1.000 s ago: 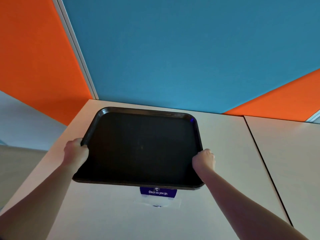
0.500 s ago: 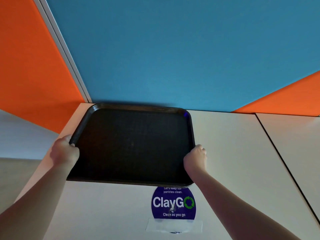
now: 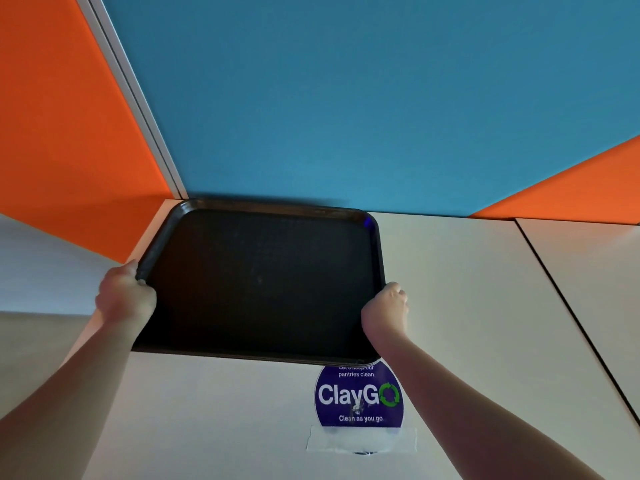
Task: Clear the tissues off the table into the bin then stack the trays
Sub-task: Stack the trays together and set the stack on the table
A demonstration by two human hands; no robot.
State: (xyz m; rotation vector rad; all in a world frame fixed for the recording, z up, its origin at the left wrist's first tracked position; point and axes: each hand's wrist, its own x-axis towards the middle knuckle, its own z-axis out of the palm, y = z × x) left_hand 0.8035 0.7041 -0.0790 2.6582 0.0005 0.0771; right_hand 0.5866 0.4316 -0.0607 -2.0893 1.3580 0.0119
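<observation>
A black tray (image 3: 266, 282) sat in the centre of the frame on the pale table (image 3: 467, 289), its far edge close to the blue wall panel (image 3: 346, 98). Thin layered edges at its near right corner suggested a stack, though this could not be confirmed. The left hand (image 3: 124, 296) gripped the left rim, fingers curled round it. The right hand (image 3: 384, 310) gripped the right rim likewise. A round purple "ClayGO" sticker (image 3: 360, 396) lay just below the tray's near edge, lower centre of the frame.

Office pantry, "keep our pantries clean" sticker (image 3: 359, 396), colourful partition panels (image 3: 346, 98)
</observation>
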